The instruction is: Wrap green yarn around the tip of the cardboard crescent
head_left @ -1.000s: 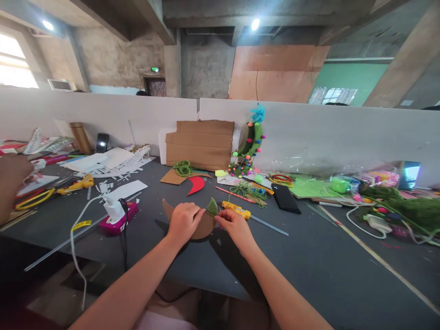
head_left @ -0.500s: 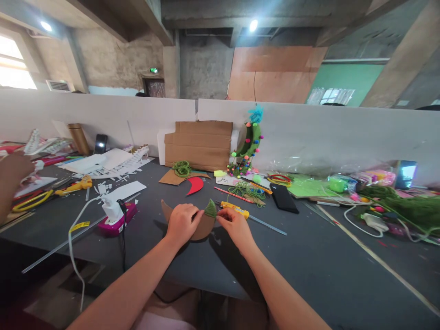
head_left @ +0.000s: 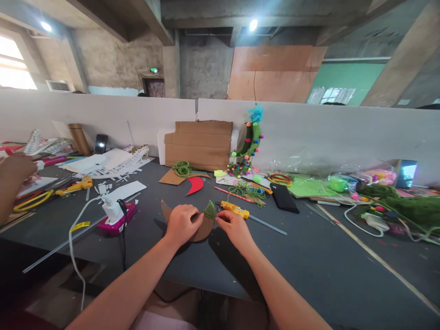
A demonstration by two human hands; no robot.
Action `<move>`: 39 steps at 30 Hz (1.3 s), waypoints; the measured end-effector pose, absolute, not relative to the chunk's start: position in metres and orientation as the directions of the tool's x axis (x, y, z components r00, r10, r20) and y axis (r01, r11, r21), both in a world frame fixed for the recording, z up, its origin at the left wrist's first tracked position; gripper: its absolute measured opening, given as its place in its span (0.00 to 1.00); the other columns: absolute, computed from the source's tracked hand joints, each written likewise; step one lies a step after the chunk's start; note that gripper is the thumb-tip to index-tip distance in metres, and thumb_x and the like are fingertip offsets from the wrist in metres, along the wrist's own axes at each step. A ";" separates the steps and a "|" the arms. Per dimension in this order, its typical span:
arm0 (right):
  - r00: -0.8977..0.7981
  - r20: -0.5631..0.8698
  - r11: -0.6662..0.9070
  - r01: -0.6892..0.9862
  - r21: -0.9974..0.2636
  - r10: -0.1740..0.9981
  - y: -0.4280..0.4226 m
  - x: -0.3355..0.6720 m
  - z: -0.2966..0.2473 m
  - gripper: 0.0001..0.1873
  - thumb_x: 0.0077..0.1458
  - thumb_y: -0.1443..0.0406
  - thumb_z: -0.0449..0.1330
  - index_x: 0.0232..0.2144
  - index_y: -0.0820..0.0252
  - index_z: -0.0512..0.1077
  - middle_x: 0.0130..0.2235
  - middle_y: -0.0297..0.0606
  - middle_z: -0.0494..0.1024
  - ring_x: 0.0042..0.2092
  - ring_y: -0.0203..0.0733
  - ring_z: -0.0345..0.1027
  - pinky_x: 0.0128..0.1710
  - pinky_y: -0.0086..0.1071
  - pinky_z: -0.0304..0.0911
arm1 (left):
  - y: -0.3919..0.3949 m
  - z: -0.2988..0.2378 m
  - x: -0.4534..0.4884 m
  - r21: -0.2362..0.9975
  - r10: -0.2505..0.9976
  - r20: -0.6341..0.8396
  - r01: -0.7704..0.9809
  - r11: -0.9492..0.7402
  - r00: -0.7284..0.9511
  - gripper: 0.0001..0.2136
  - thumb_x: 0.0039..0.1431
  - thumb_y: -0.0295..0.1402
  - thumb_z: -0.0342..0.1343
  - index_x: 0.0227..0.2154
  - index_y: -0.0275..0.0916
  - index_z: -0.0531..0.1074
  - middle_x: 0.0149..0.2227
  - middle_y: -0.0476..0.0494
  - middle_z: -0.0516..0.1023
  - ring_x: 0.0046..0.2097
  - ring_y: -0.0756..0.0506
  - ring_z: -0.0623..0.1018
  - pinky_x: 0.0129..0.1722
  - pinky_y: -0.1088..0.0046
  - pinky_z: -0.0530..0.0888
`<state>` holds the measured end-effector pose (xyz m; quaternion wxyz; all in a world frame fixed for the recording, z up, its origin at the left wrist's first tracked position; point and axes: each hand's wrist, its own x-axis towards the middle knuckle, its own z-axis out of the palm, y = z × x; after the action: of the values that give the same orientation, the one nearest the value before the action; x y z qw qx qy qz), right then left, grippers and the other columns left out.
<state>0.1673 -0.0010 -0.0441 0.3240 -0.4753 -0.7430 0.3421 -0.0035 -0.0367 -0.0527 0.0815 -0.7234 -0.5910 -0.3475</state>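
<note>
My left hand (head_left: pixel 181 223) is closed on a brown cardboard crescent (head_left: pixel 203 230) held just above the dark table (head_left: pixel 309 266). One tip of the crescent is wrapped in green yarn (head_left: pixel 209 210). My right hand (head_left: pixel 234 227) pinches at that green-wrapped tip from the right, fingers closed. A yellow utility knife (head_left: pixel 235 209) lies just behind my right hand. A red crescent cut-out (head_left: pixel 195 184) lies farther back.
A pink and white glue gun stand (head_left: pixel 117 213) with its cord sits to the left. Stacked cardboard (head_left: pixel 199 144) and a green pom-pom crescent (head_left: pixel 249 146) lean on the white partition. A black phone (head_left: pixel 283 197) and green yarn (head_left: pixel 412 208) lie right. Another person's hand (head_left: pixel 12 172) is at far left.
The green-wrapped tip and my hands have shifted slightly; my right fingers have moved a little lower along the tip. The other person's hand at the left has barely moved.
</note>
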 end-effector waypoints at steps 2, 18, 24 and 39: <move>-0.357 0.129 0.309 0.511 -0.802 0.925 -0.001 0.167 -0.045 0.08 0.56 0.64 0.56 0.34 0.64 0.70 0.34 0.35 0.74 0.34 0.36 0.69 0.35 0.35 0.65 | -0.037 -0.052 -0.003 0.282 0.800 0.597 0.920 -0.271 0.053 0.12 0.55 0.35 0.49 0.19 0.39 0.69 0.22 0.47 0.72 0.28 0.47 0.72 0.31 0.71 0.62; -0.368 0.138 0.336 0.552 -0.763 0.920 -0.003 0.163 -0.047 0.09 0.57 0.63 0.55 0.30 0.64 0.70 0.30 0.31 0.73 0.31 0.35 0.68 0.32 0.32 0.66 | -0.039 -0.050 0.003 0.215 0.822 0.569 0.959 -0.184 0.030 0.14 0.53 0.41 0.49 0.17 0.39 0.65 0.21 0.46 0.72 0.29 0.45 0.72 0.30 0.70 0.60; -0.359 0.157 0.341 0.536 -0.773 0.920 -0.002 0.163 -0.050 0.10 0.57 0.62 0.55 0.28 0.63 0.69 0.28 0.30 0.72 0.28 0.33 0.66 0.29 0.29 0.64 | -0.038 -0.052 0.002 0.218 0.827 0.561 0.956 -0.196 0.042 0.17 0.55 0.45 0.48 0.17 0.39 0.65 0.21 0.46 0.72 0.29 0.45 0.72 0.30 0.71 0.60; -0.320 0.243 0.363 0.397 -0.843 0.916 -0.006 0.163 -0.046 0.04 0.42 0.70 0.55 0.19 0.58 0.67 0.18 0.30 0.67 0.23 0.35 0.60 0.22 0.29 0.53 | -0.037 -0.054 0.001 0.261 0.826 0.561 0.934 -0.243 0.058 0.16 0.61 0.36 0.41 0.21 0.39 0.68 0.23 0.45 0.73 0.30 0.46 0.73 0.32 0.72 0.62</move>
<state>0.1625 -0.0064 -0.0464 0.3753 -0.4462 -0.7352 0.3459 0.0014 -0.0367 -0.0538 0.0857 -0.7223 -0.6091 -0.3162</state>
